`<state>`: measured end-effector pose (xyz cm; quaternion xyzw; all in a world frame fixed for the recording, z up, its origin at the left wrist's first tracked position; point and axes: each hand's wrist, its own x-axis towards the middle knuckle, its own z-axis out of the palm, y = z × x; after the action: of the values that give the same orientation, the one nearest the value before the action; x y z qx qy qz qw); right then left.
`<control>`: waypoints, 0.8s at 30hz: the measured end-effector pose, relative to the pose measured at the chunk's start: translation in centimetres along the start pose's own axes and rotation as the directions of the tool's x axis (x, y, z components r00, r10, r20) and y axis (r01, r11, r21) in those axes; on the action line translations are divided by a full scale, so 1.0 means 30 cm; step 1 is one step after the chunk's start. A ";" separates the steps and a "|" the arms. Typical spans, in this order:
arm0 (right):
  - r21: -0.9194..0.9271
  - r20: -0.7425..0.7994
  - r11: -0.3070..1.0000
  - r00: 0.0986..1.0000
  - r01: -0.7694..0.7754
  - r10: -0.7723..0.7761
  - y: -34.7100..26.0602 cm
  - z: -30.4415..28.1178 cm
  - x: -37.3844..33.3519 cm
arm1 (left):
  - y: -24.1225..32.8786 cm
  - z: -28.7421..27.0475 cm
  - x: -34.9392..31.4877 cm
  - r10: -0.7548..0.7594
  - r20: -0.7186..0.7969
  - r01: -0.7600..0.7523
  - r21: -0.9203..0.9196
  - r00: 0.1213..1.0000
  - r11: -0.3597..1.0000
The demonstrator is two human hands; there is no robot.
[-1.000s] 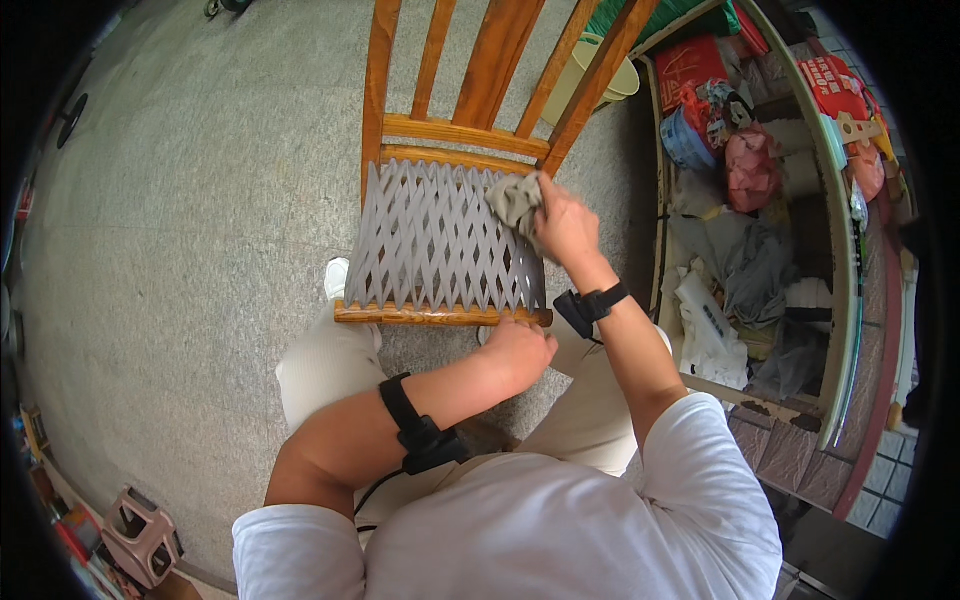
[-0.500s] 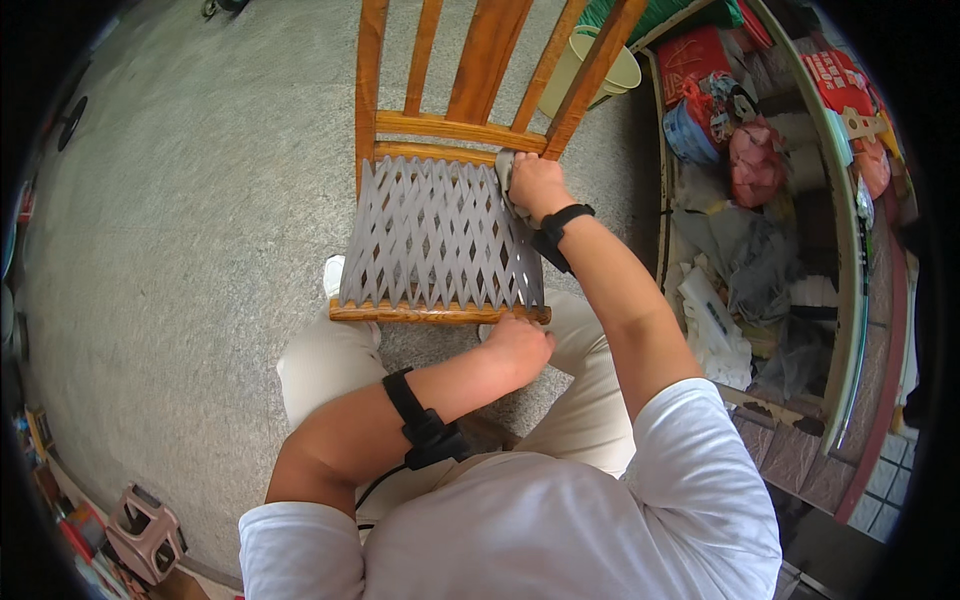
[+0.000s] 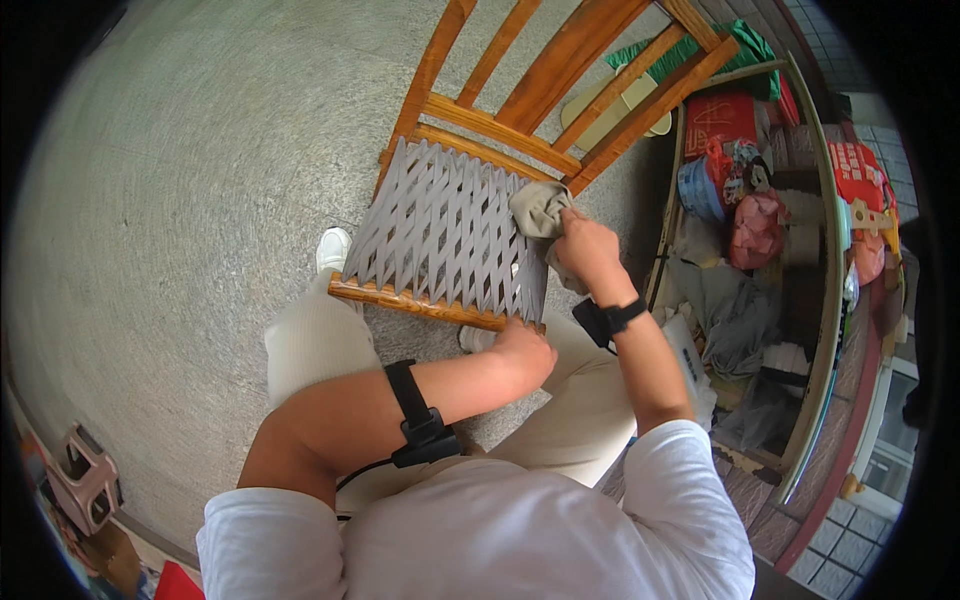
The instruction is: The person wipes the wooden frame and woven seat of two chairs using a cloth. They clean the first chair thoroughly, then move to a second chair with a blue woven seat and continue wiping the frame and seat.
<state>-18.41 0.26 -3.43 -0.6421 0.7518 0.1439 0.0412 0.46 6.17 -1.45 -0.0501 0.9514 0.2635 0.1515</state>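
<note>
Before me stands a wooden chair (image 3: 480,122) with a slatted back and a seat of woven grey straps (image 3: 430,225). My left hand (image 3: 525,355) grips the right end of the seat's front rail (image 3: 420,300), its fingers partly hidden behind the wood. In my right hand (image 3: 592,252) a crumpled grey-beige cloth (image 3: 541,208) is bunched over the seat's right rear corner, close to the back post. Part of the cloth also hangs below the hand. Black bands are strapped round both wrists or forearms.
On the right is a glass-sided case (image 3: 815,300) holding plastic bags, a blue tub (image 3: 700,188) and red packages (image 3: 720,125). A cream bucket (image 3: 640,105) stands behind the chair. A pink plastic stool (image 3: 85,480) sits at the lower left on the grey floor.
My right hand has drawn back with the cloth, lifting it more into sight. The chair appears turned clockwise as the view shifted. My left hand stays on the front rail.
</note>
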 end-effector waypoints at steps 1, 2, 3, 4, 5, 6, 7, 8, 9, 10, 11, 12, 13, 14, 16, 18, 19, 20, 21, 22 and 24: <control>0.021 -0.044 1.000 0.999 -0.019 0.020 0.008 -0.011 -0.011 | 0.002 0.000 0.001 0.004 0.001 -0.004 0.009 1.000 1.000; -0.007 -0.024 1.000 0.999 -0.026 0.026 0.021 -0.017 -0.015 | 0.006 0.000 0.002 0.013 0.009 -0.013 0.019 1.000 1.000; -0.022 -0.065 1.000 0.998 -0.002 0.000 0.029 -0.013 -0.011 | 0.010 0.000 0.003 0.028 0.032 -0.029 0.033 0.999 0.999; -0.038 -0.143 0.998 0.989 0.040 -0.045 0.036 0.000 0.004 | 0.014 0.000 0.007 0.024 0.046 -0.025 0.019 0.999 1.000; -0.060 -0.284 0.991 0.950 0.117 -0.129 0.047 0.016 0.024 | 0.017 0.000 0.014 0.025 0.073 -0.025 0.009 0.997 1.000; -0.109 -0.352 0.985 0.922 0.132 -0.162 0.040 0.044 0.063 | 0.020 0.002 0.021 0.027 0.090 -0.027 -0.002 0.996 1.000; -0.148 -0.289 0.982 0.944 0.118 -0.157 0.036 0.073 0.094 | 0.023 0.006 0.025 0.030 0.067 -0.031 0.015 0.997 0.999; -0.193 -0.250 0.975 0.955 0.115 -0.162 0.026 0.101 0.126 | 0.023 0.012 0.028 0.032 0.034 -0.033 0.029 0.999 0.999; -0.245 -0.142 0.966 0.983 0.081 -0.119 0.017 0.125 0.152 | 0.022 0.018 0.030 0.032 0.020 -0.033 0.034 0.999 0.999; -0.217 -0.089 0.976 0.995 0.028 -0.048 0.004 0.142 0.176 | 0.019 0.021 0.033 0.030 0.021 -0.031 0.038 0.999 0.999; -0.179 -0.085 0.984 0.996 0.019 -0.035 0.001 0.146 0.200 | 0.019 0.023 0.039 0.034 0.042 -0.035 0.033 0.999 0.999; -0.145 -0.031 0.989 1.000 -0.002 -0.002 -0.001 0.144 0.223 | 0.021 0.026 0.041 0.040 0.056 -0.042 0.025 0.998 0.999; -0.115 0.024 0.993 0.999 -0.027 0.030 -0.003 0.137 0.240 | 0.024 0.027 0.042 0.044 0.068 -0.046 0.023 0.997 0.999; -0.054 0.102 0.996 0.992 -0.073 0.078 0.002 0.121 0.259 | 0.024 0.027 0.044 0.043 0.069 -0.045 0.029 0.997 0.999; -0.010 0.190 0.991 0.973 -0.130 0.130 -0.007 0.094 0.285 | 0.023 0.022 0.047 0.044 0.072 -0.048 0.052 0.996 0.997; 0.031 0.233 0.981 0.956 -0.190 0.178 -0.033 0.072 0.299 | 0.022 0.019 0.043 0.054 0.097 -0.060 0.068 0.994 0.996; 0.061 0.235 0.975 0.952 -0.215 0.195 -0.058 0.064 0.304 | 0.017 0.018 0.042 0.042 0.097 -0.046 0.043 0.994 0.998; 0.085 0.244 0.967 0.946 -0.238 0.212 -0.088 0.058 0.307 | 0.014 0.020 0.037 0.033 0.115 -0.035 0.014 0.993 0.999; 0.114 0.240 0.973 0.956 -0.201 0.170 -0.123 0.050 0.312 | 0.013 0.024 0.031 0.038 0.133 -0.036 -0.017 0.990 0.999; 0.142 0.237 0.976 0.963 -0.167 0.130 -0.164 0.040 0.321 | 0.006 0.030 0.021 0.018 0.125 -0.015 -0.027 0.992 1.000; 0.179 0.221 0.978 0.973 -0.104 0.063 -0.265 0.013 0.348 | -0.007 0.047 0.002 -0.005 0.115 0.008 -0.030 0.993 1.000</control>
<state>-12.49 -10.65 -7.66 -0.5838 0.7797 0.1417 0.1766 0.80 6.70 -2.73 -0.0403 0.9368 0.2797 0.2061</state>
